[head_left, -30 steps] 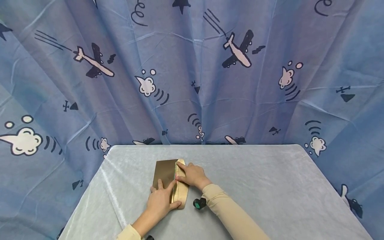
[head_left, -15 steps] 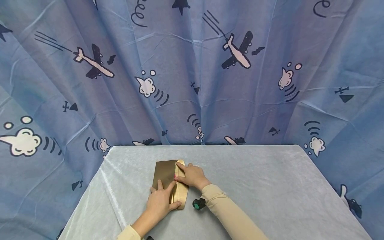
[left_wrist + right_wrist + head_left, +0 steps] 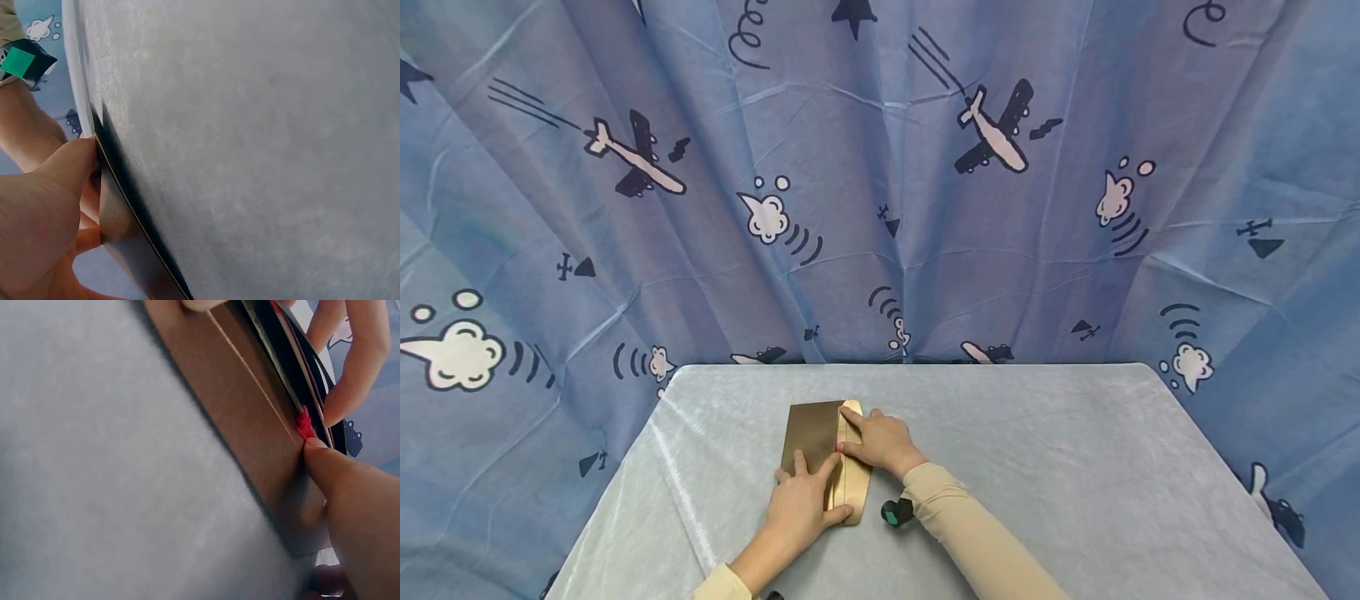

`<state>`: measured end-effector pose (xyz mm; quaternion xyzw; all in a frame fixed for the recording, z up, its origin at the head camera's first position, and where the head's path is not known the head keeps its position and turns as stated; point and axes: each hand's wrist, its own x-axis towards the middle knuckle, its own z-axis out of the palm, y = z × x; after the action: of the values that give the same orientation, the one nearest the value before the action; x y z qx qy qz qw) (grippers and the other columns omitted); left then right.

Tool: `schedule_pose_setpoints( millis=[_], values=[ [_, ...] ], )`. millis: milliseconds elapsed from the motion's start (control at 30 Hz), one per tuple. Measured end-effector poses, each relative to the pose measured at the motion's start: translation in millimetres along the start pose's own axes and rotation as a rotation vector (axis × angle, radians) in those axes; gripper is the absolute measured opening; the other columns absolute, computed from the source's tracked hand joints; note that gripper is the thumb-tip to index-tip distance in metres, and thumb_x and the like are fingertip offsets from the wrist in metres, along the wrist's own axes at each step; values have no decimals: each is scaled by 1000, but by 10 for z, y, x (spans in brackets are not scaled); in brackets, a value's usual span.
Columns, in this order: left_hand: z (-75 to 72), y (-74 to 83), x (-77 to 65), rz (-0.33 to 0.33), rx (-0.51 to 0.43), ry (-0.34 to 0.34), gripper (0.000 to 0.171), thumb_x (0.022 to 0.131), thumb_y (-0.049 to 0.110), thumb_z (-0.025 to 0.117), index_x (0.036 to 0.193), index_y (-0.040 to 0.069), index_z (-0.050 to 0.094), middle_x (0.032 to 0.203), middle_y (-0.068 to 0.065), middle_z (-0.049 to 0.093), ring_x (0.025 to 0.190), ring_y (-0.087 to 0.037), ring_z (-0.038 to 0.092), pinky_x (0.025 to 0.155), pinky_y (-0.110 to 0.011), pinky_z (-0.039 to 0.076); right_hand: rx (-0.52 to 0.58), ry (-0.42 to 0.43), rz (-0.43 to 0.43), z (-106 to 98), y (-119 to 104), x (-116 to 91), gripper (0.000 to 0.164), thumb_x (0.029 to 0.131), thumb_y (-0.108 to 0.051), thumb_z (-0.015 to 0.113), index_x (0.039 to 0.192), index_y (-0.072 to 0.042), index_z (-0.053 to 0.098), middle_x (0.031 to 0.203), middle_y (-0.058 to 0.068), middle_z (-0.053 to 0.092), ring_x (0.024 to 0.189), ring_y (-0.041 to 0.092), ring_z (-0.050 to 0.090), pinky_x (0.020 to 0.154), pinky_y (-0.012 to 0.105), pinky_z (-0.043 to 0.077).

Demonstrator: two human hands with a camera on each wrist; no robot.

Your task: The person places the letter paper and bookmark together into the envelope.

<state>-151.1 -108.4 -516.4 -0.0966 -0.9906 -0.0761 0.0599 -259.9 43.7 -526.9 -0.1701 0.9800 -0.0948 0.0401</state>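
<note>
A brownish-gold envelope (image 3: 812, 425) lies on the table, its flap (image 3: 857, 479) folded out to the right. My left hand (image 3: 797, 500) rests on it with spread fingers, thumb on the flap and index finger at the opening. My right hand (image 3: 886, 442) lies across the flap from the right, its index finger and thumb tips at the opening. In the right wrist view, the right thumb (image 3: 331, 465) touches a small red knotted piece (image 3: 304, 423) at the mouth. Thin sheet edges show inside there; the rest of the contents is hidden. In the left wrist view, the left thumb presses the flap's edge.
A pale grey cloth covers the table (image 3: 1075, 467). Behind it hangs a blue curtain (image 3: 880, 183) printed with airplanes and clouds. A black device with a green face (image 3: 897, 511) is on the right wrist.
The coloured edge along the envelope's opening shows less now, having gone further in; a small red bit stays visible by the right thumb. Both hands keep nearly the same place.
</note>
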Motion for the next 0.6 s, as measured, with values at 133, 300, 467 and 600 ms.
schedule_pose_setpoints(
  millis=[133, 300, 467, 600],
  values=[
    [-1, 3, -3, -3, 4, -3, 81, 66, 64, 71, 134, 26, 51, 127, -40, 50, 94, -62, 57, 58, -47, 55, -10, -20, -2, -16, -8, 3, 71, 81, -68, 52, 144, -39, 34, 100, 13, 62, 77, 30, 63, 62, 40, 46],
    [1, 0, -2, -4, 4, -1, 81, 66, 64, 71, 134, 26, 51, 127, -39, 50, 94, -62, 57, 58, -47, 55, -23, -44, 5, -32, -17, 16, 72, 82, -68, 52, 145, -40, 32, 103, 13, 63, 81, 31, 64, 66, 42, 48],
    [-2, 0, -5, -6, 6, -1, 81, 66, 64, 71, 135, 26, 50, 127, -40, 50, 94, -61, 57, 59, -47, 55, -32, -40, 10, -21, -23, 21, 72, 81, -69, 52, 144, -41, 32, 103, 13, 63, 81, 31, 64, 65, 41, 48],
    [-6, 0, -3, -4, 6, -2, 82, 66, 64, 71, 136, 27, 50, 127, -40, 50, 94, -61, 57, 58, -46, 55, -32, -28, 14, -1, -26, 22, 73, 80, -69, 53, 144, -40, 33, 102, 14, 62, 77, 31, 63, 63, 41, 48]
  ],
)
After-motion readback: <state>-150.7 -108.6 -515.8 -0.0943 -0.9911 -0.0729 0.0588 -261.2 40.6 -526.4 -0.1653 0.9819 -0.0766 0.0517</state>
